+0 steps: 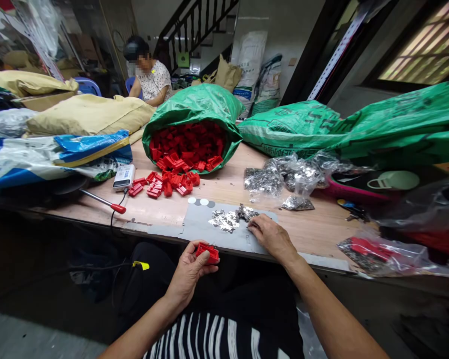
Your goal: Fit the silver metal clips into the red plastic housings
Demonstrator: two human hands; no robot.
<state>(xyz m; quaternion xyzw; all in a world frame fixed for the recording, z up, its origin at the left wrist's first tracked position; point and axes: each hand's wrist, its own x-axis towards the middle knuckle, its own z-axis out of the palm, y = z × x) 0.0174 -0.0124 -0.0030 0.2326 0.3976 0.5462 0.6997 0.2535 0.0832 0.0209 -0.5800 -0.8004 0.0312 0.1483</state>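
My left hand (190, 269) is closed around a small red plastic part (207, 253), held just below the table's front edge. My right hand (271, 237) rests on a grey mat (198, 219), its fingertips pinched at the edge of a pile of small shiny metal pieces (228, 219). Whether a piece is between the fingers cannot be made out. Behind the mat, loose red plastic parts (168, 182) spill from an open green sack (194, 107) filled with the same red parts.
Clear plastic bags of metal pieces (284, 177) lie right of the mat. More green sacks (359, 127) fill the right side; yellow and blue sacks (82, 117) the left. A white device (123, 177) and red-handled tool (105, 202) lie nearby. Another person (149, 75) sits beyond the table.
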